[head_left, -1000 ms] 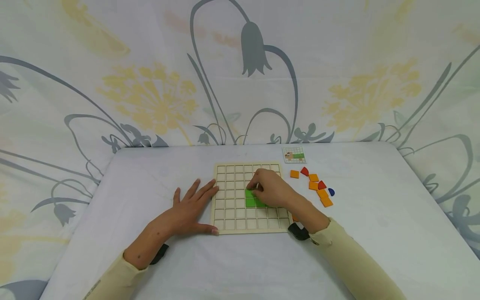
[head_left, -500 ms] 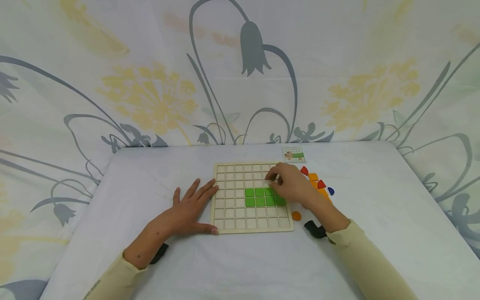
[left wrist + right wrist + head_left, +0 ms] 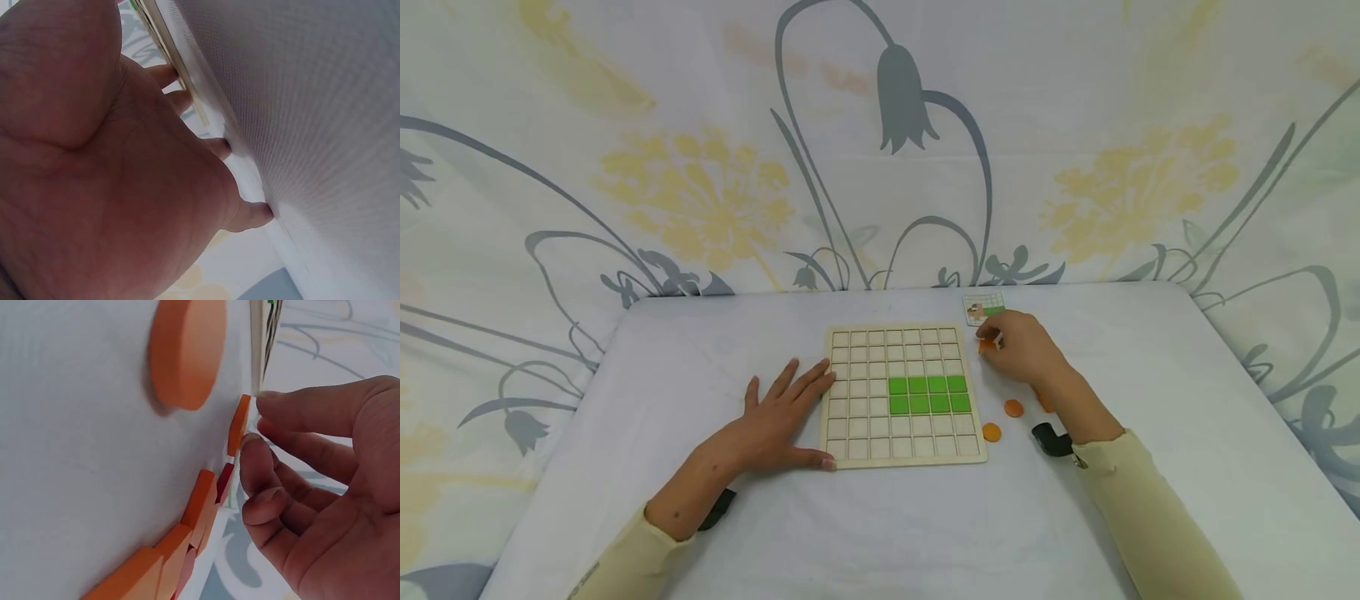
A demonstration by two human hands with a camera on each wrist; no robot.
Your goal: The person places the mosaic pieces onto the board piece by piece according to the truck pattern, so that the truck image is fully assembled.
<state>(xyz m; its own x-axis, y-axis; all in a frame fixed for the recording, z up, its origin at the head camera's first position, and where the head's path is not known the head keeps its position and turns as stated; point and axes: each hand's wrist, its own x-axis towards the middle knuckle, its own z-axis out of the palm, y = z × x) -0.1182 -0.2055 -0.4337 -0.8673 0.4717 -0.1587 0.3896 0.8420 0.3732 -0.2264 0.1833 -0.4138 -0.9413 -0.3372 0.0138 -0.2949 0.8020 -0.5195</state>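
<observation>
On the white table lies a pale wooden grid board (image 3: 856, 428), with two rows of green square tiles (image 3: 937, 404) set side by side in its right half. My left hand (image 3: 771, 429) rests spread at the board's left edge, fingertips on the rim and thumb at the near corner. To the right of the board, my right hand (image 3: 1026, 346) is down over an orange square tile (image 3: 987, 344). In the right wrist view its thumb and index fingertips are right by that orange tile, apart from each other, and the tile lies on the cloth.
A small picture card (image 3: 976, 308) lies beyond the right hand, partly covered by it. Two orange round pieces (image 3: 992, 432) sit right of the board. More orange pieces (image 3: 200, 503) and a red piece (image 3: 225, 482) lie under the hand. A patterned cloth (image 3: 700, 167) hangs behind the table.
My right hand has moved right and away from the green tiles, off the board to the orange square tile by the card. The left hand stays where it was.
</observation>
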